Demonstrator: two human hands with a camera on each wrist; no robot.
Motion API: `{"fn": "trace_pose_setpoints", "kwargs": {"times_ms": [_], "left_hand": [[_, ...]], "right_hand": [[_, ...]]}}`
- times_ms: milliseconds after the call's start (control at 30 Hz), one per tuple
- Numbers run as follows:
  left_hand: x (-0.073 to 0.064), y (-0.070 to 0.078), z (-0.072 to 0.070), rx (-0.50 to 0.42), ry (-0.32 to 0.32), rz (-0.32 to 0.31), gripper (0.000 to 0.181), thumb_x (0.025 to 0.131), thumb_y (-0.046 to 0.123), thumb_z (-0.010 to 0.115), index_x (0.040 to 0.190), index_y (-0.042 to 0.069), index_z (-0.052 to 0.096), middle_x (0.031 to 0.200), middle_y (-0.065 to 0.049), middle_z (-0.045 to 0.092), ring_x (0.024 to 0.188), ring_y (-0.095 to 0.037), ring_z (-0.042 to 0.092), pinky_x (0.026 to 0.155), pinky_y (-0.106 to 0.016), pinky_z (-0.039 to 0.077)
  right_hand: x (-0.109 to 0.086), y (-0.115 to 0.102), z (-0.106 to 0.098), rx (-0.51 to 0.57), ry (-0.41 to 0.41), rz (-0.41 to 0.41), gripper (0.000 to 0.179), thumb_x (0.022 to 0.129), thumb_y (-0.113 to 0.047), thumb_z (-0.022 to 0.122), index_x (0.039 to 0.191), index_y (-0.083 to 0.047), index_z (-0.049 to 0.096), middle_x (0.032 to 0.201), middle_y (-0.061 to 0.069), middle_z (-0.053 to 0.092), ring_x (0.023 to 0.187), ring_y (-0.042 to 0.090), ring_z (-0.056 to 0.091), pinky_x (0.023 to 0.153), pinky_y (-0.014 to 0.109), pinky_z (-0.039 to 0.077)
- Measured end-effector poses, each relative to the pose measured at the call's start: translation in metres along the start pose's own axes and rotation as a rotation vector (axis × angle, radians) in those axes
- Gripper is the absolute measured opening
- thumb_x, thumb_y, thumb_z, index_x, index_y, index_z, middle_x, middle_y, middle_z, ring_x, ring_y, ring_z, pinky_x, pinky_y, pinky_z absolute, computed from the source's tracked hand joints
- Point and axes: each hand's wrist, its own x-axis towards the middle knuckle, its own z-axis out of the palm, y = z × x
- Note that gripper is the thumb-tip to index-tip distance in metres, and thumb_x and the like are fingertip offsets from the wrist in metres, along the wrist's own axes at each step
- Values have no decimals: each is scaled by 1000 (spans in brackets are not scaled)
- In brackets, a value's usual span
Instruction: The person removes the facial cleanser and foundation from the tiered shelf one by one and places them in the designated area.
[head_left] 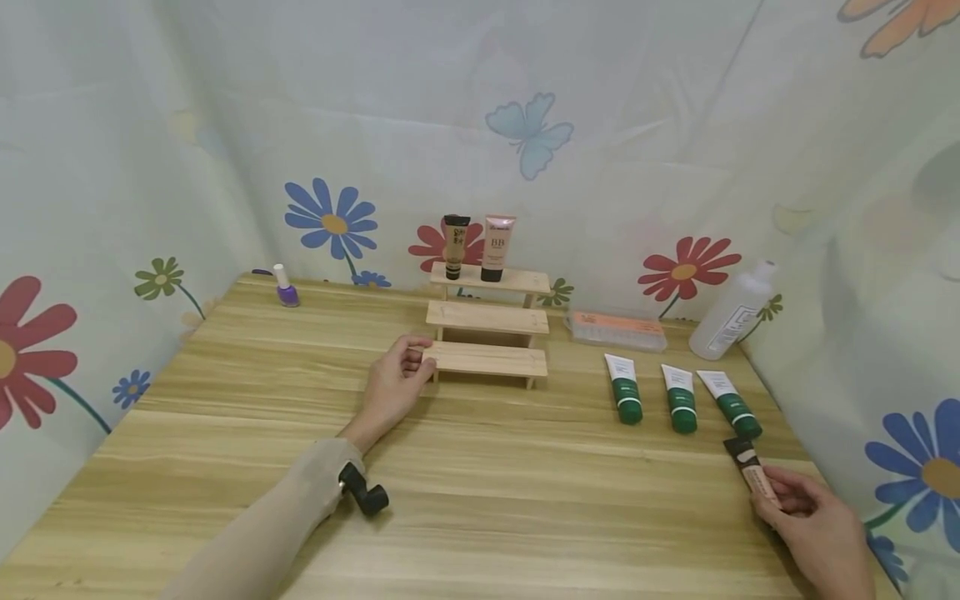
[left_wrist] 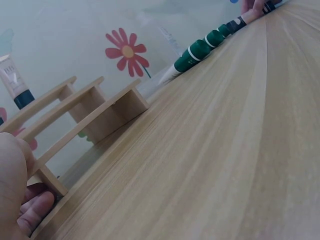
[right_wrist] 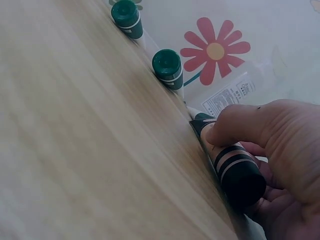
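Note:
My left hand [head_left: 397, 379] holds the left end of the lowest step of a three-tier wooden stand [head_left: 487, 358], thumb at the front edge. On the top step stand a gold tube with black ends [head_left: 455, 247] and a pink BB cream tube [head_left: 498, 248], both upright on their caps. At the table's right side my right hand [head_left: 821, 521] pinches a beige tube with black ends [head_left: 759, 483], seen in the right wrist view with its black cap [right_wrist: 243, 182] facing the camera. The tube lies low along the tabletop, its crimped end close to a green-and-white tube [head_left: 731, 404].
Two more green-and-white tubes, a left one [head_left: 624, 389] and a middle one [head_left: 679, 400], lie right of the stand. Behind them are a clear plastic box [head_left: 617, 330] and a white bottle [head_left: 733, 312]. Purple nail polish [head_left: 287, 287] stands at the back left, before a flowered curtain [head_left: 420, 100].

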Motion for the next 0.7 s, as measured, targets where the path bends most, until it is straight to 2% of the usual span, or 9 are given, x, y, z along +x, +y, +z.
{"fn": "trace_pose_setpoints", "kwargs": {"times_ms": [167, 233, 367, 433, 500, 567, 600, 700], "left_hand": [[0, -1, -1, -6, 6, 0, 30, 110, 21, 71, 140, 16, 69, 112, -9, 76, 99, -21, 75, 89, -33, 63], [0, -1, -1, -5, 5, 2, 29, 110, 21, 71, 139, 16, 69, 112, -9, 76, 99, -21, 75, 89, -34, 63], [0, -1, -1, -4, -1, 3, 29, 110, 21, 71, 139, 16, 69, 111, -9, 76, 98, -21, 75, 89, -36, 63], [0, -1, -1, -4, -3, 1, 29, 110, 21, 71, 139, 16, 69, 111, -9, 76, 98, -21, 75, 90, -36, 63], [0, -2, -1, -1, -3, 0, 29, 111, 22, 71, 139, 16, 69, 111, -9, 76, 99, -21, 75, 90, -35, 63], [0, -2, -1, 1, -2, 1, 30, 111, 22, 71, 140, 17, 69, 112, -9, 76, 99, -21, 75, 90, -35, 63], [0, -2, 0, 1, -1, 1, 30, 111, 22, 71, 140, 17, 69, 112, -9, 76, 100, -21, 75, 90, -36, 63], [-1, -3, 0, 1, 0, 3, 30, 111, 22, 71, 140, 17, 69, 112, -9, 76, 100, -21, 75, 91, -36, 63]], "right_hand": [[1, -3, 0, -21, 20, 1, 67, 96, -27, 90, 150, 2, 64, 128, 25, 74, 77, -6, 57, 63, 13, 48], [1, -4, 1, -21, 21, 14, 69, 96, -29, 90, 152, 2, 62, 133, 28, 71, 83, 4, 62, 63, 13, 46], [0, -5, 1, -30, 8, 56, 73, 98, -31, 88, 156, 2, 57, 144, 33, 63, 107, 32, 67, 65, 15, 43], [0, -5, 1, -23, 5, 76, 76, 99, -33, 87, 157, 2, 55, 148, 34, 60, 118, 42, 64, 73, 22, 47], [0, -5, 1, -8, 12, 94, 79, 99, -39, 86, 159, 1, 54, 150, 34, 57, 126, 46, 60, 83, 32, 49], [-1, -5, 2, 21, 38, 109, 82, 99, -44, 85, 160, 0, 53, 154, 32, 55, 131, 47, 57, 86, 36, 47], [-1, -5, 2, 39, 60, 116, 83, 99, -46, 85, 161, -1, 53, 155, 30, 55, 131, 45, 57, 87, 34, 48], [-4, -8, 1, 142, 131, 136, 78, 100, -42, 85, 163, -7, 55, 155, 19, 58, 122, 25, 62, 80, 16, 47]]}}
